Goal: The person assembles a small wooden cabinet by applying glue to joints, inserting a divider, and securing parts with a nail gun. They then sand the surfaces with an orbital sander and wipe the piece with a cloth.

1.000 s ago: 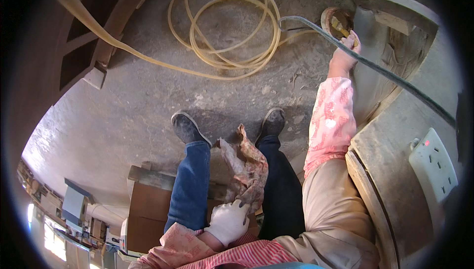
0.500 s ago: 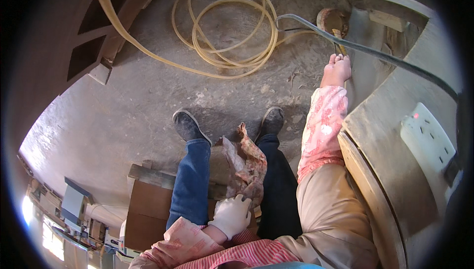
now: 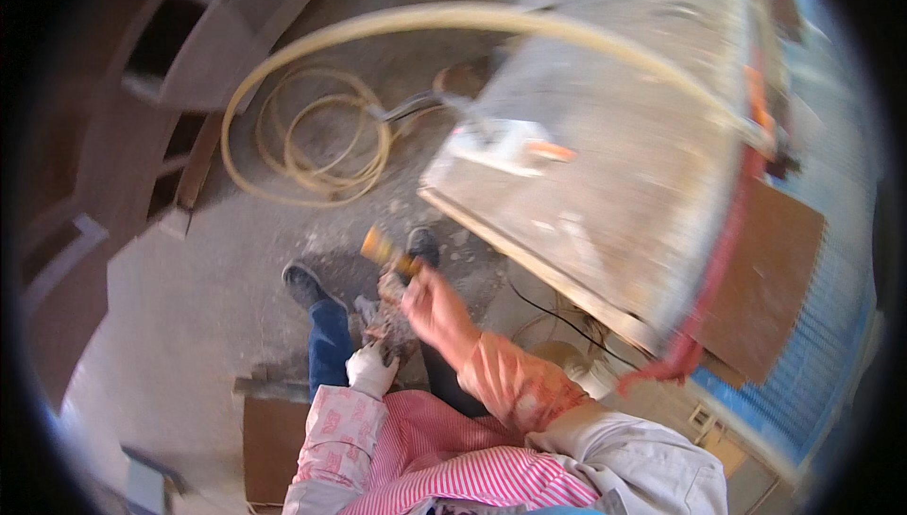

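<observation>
white glove on left hand (image 3: 370, 370), pink patterned sleeve covers, striped pink apron, blue jeans, dark shoes

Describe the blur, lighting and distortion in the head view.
Head view: motion blur smears the whole frame, worst on the right hand and the orange-tipped tool it holds; the gloved left hand is softer too. Sunlight washes out the dusty workbench. Fisheye bends the yellow hose, and the rim is black.
</observation>
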Motion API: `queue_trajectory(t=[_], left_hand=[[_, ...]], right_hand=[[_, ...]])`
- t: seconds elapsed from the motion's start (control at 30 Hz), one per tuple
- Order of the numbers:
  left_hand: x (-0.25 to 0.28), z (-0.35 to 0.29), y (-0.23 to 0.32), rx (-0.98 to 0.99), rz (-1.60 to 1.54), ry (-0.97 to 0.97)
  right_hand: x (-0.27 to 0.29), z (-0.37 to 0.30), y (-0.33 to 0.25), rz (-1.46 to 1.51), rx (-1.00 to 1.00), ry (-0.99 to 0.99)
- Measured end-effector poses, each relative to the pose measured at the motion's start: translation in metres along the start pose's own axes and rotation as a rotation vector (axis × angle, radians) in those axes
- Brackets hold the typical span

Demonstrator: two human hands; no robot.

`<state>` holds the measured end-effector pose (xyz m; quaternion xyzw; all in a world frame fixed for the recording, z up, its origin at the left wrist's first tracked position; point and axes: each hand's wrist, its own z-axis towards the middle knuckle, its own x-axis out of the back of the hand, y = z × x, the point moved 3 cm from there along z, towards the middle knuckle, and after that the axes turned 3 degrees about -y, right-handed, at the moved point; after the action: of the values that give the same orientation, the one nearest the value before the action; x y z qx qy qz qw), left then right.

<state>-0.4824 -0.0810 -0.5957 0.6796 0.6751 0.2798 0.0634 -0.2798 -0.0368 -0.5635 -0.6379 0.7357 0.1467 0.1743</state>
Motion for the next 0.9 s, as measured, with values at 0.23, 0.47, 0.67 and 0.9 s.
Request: queue_trajectory(t=[0.23,0.47,0.67,0.9], left_hand=[[0.078,-0.089,-0.007,-0.199,-0.527,0.291],[0.181,-0.18,0.008,-0.195,-0.586,0.277],[0.214,-0.254,0.01,-0.055,-0.186,0.508],[0.208,-0.302,-0.035,0.27,0.0,0.449]], right_hand=[[-0.072,-0.263,-0.007,-0.204,-0.238,-0.284],[-0.139,-0.427,-0.133,-0.273,0.343,-0.499],[-0.107,-0.529,-0.235,-0.122,0.821,-0.246],[-0.108,-0.501,-0.253,-0.277,0.955,-0.213]])
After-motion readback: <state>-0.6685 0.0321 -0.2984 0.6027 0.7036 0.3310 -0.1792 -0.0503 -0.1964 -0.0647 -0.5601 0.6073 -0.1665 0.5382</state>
